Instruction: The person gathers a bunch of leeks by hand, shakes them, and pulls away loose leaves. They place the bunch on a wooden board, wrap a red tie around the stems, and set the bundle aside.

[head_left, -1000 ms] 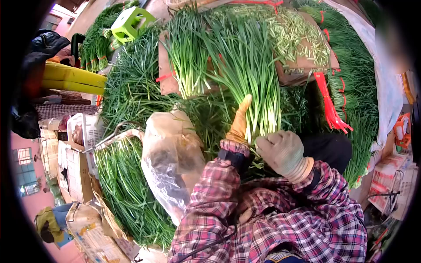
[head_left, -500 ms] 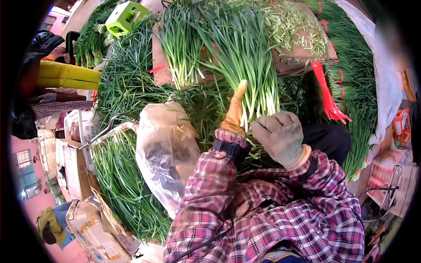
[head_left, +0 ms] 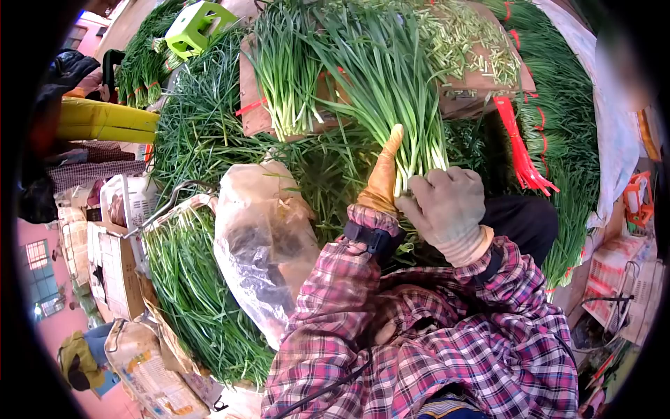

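My left hand [head_left: 381, 176], in a yellow-orange glove, is wrapped round a bunch of long green stalks [head_left: 412, 105], its thumb lying along the near side. The pale stalk ends point toward me. My right hand [head_left: 447, 209], in a greyish glove, is at those ends with its fingers curled over them; what its fingertips pinch is hidden. Another bunch [head_left: 285, 84] lies to the left on a brown board [head_left: 255, 115], beside a red strip. Cut stalk pieces [head_left: 467, 42] are scattered on the board's right part.
Red ties [head_left: 518, 150] hang at the board's right edge. Tied bundles [head_left: 558, 133] are stacked at the right. A clear plastic bag [head_left: 258, 230] and more stalks [head_left: 195, 293] are at the left. A green stool [head_left: 199, 28] stands at the back left.
My right hand has moved slightly up and its fingers now cover more of the stalk ends. My left hand has shifted a little to the right with the bunch.
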A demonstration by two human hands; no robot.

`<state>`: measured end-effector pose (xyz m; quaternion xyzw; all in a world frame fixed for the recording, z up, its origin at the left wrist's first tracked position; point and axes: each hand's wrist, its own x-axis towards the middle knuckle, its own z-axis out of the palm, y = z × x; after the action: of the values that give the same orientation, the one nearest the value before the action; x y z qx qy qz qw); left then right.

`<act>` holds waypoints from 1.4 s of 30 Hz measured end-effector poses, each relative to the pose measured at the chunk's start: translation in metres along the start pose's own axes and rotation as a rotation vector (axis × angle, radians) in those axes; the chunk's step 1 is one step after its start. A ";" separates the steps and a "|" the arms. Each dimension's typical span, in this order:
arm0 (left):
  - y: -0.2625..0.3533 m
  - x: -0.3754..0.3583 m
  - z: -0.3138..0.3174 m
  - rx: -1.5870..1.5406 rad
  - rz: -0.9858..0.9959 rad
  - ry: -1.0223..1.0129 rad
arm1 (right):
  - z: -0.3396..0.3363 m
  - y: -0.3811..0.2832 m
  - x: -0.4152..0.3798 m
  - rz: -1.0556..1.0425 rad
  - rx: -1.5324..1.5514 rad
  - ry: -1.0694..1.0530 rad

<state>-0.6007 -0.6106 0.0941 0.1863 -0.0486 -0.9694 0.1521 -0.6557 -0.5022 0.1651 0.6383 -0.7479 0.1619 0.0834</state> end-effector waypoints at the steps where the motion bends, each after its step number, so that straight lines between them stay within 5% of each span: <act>1: -0.002 -0.001 0.003 0.037 0.032 0.016 | 0.004 0.003 0.003 0.019 0.014 0.004; 13: -0.008 0.003 -0.002 0.150 0.105 0.053 | 0.009 0.018 0.005 0.446 0.543 -0.249; 15: -0.006 0.001 -0.010 0.130 0.128 0.023 | 0.001 0.028 0.005 0.752 1.205 -0.173; 18: -0.007 0.003 -0.020 0.039 0.050 -0.027 | -0.003 0.038 0.010 0.895 1.428 -0.094; 22: -0.010 0.009 -0.030 -0.051 0.033 -0.086 | -0.019 0.039 0.012 0.885 1.362 0.073; 25: -0.010 0.010 -0.042 0.079 0.088 -0.070 | -0.049 0.035 0.035 0.441 1.346 0.331; 28: -0.012 0.001 -0.029 0.096 0.034 -0.038 | -0.063 0.037 0.079 0.603 1.371 0.364; 33: -0.009 0.001 -0.038 0.054 0.006 -0.133 | -0.047 0.027 0.081 0.523 1.283 0.165; 35: -0.009 0.001 -0.040 0.037 -0.034 -0.038 | -0.018 0.033 0.061 0.678 1.294 -0.068; 38: -0.006 0.007 -0.054 0.060 -0.090 -0.115 | -0.018 0.047 0.053 0.831 1.413 -0.023; 41: -0.013 0.014 -0.061 0.067 -0.103 -0.120 | -0.053 0.034 0.078 0.455 1.309 0.165; 42: -0.017 0.011 -0.051 0.019 -0.023 -0.046 | -0.052 0.024 0.086 0.021 0.985 0.267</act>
<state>-0.5964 -0.5998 0.0405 0.1662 -0.0592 -0.9746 0.1381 -0.6980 -0.5605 0.2384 0.5681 -0.5720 0.5762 -0.1342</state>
